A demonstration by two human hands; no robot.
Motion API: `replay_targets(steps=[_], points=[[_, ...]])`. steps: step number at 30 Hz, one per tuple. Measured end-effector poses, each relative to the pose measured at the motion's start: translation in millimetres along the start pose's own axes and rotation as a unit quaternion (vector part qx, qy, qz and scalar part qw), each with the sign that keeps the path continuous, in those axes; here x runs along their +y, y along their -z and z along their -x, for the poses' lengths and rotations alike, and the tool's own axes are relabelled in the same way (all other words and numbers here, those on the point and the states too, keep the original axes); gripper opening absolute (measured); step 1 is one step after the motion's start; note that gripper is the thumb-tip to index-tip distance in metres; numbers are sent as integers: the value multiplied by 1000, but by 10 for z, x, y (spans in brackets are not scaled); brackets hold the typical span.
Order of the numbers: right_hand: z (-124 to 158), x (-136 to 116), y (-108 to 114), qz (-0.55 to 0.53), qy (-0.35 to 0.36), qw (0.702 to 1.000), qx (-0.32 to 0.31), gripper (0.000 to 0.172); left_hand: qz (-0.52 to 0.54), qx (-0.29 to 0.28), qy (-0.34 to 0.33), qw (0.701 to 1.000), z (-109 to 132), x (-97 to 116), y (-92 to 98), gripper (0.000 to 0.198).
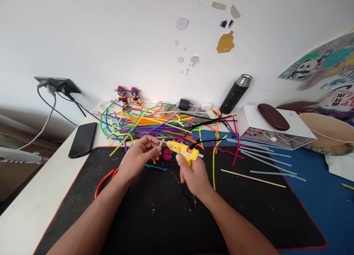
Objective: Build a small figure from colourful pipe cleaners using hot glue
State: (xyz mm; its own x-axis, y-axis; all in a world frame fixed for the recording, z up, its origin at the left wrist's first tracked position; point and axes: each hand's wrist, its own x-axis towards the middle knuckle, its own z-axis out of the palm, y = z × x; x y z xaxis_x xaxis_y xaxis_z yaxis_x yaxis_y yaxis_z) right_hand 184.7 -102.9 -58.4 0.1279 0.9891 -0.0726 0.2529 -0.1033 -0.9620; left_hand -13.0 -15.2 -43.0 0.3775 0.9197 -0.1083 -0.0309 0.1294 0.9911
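My right hand (193, 174) grips the handle of a yellow glue gun (182, 149), whose nozzle points left. My left hand (141, 155) is closed in a pinch on a small pipe-cleaner piece right at that nozzle; the piece is too small to make out well. A small red and pink pipe-cleaner shape (167, 154) lies just below the gun, between my hands. Both hands hover over a black mat (166, 218). A blue pipe cleaner (156, 167) lies on the mat under my left hand.
A heap of coloured pipe cleaners (155, 122) lies behind the mat. Orange-handled scissors (106, 179) and a black phone (83, 139) lie at left. Glue sticks (262, 155), a white box (273, 131), a black flask (235, 94) and two small figurines (127, 95) stand right and back.
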Motion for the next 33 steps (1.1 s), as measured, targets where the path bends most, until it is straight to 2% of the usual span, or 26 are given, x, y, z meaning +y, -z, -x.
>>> replay_targets(steps=[33], points=[[11, -9, 16, 12, -6, 1000, -5, 74, -11, 7, 5, 1000, 6, 27, -11, 36]])
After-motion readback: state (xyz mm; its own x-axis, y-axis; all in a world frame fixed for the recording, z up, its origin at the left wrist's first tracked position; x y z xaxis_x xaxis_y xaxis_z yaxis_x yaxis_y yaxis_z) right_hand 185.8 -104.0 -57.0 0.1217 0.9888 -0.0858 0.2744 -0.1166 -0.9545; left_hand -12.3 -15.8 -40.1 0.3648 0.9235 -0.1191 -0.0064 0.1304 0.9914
